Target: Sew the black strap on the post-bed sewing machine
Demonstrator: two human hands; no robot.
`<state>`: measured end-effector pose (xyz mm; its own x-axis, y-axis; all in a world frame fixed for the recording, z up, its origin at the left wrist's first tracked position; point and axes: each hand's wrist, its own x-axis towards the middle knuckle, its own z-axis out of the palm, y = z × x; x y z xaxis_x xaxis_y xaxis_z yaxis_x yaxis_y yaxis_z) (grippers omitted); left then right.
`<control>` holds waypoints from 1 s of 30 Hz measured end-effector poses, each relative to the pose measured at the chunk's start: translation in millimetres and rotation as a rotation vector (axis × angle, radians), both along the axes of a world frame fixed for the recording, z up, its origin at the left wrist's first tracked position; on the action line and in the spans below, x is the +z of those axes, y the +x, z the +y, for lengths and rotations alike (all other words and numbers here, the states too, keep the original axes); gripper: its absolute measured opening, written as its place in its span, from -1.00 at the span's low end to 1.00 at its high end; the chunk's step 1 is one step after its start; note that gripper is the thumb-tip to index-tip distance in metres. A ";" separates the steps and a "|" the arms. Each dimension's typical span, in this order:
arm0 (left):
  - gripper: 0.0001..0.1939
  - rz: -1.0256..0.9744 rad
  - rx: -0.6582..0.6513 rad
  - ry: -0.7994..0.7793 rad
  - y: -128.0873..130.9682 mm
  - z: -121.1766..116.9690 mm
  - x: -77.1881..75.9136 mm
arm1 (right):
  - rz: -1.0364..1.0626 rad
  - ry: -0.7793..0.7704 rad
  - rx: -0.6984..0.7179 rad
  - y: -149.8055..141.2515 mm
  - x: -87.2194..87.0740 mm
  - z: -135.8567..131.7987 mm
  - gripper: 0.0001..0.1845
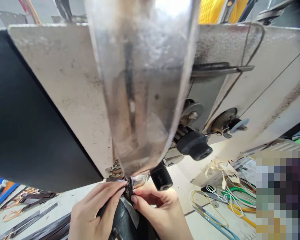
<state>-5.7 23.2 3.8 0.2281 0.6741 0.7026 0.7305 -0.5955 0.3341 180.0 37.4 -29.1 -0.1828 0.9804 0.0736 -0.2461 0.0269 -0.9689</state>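
Note:
My left hand (93, 210) comes in from the lower left, its thumb and fingertips closed on a narrow dark strap (129, 189). From the other side my right hand (162, 208) pinches the same strap between thumb and forefinger. Little of the strap shows between the fingertips. It lies under the front end of a pale sewing machine (72, 83), above a rounded black bed (122, 218) with a whitish patch (132, 213) on it. A scuffed clear plastic guard (145, 133) hangs before the machine, just above my fingers. The needle is not distinct.
Black knobs (195, 146) jut from the machine's right side. A dark panel (35, 116) fills the left. Dark straps (53, 228) lie at lower left. Loose cords (236, 198) and a blue-grey tool (215, 221) lie on the right. The lower right corner is pixelated.

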 end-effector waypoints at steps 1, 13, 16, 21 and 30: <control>-0.81 0.067 -0.005 0.061 0.6 -0.9 -0.5 | 0.050 -0.036 0.039 0.6 0.4 1.0 -0.73; -0.73 0.308 -0.035 0.245 -2.9 -5.5 -2.7 | 0.158 -0.132 0.114 0.5 -1.8 3.8 -0.69; -0.71 0.366 -0.056 0.253 -6.9 -4.7 0.5 | 0.132 -0.109 0.092 0.3 -2.7 4.3 -0.67; -0.75 0.312 -0.123 0.149 -6.7 3.3 3.6 | 0.053 -0.034 0.030 0.1 -2.4 5.8 -0.73; -0.91 0.080 -0.015 -0.022 4.0 8.2 6.1 | -0.078 0.182 0.005 5.9 16.8 4.2 -0.86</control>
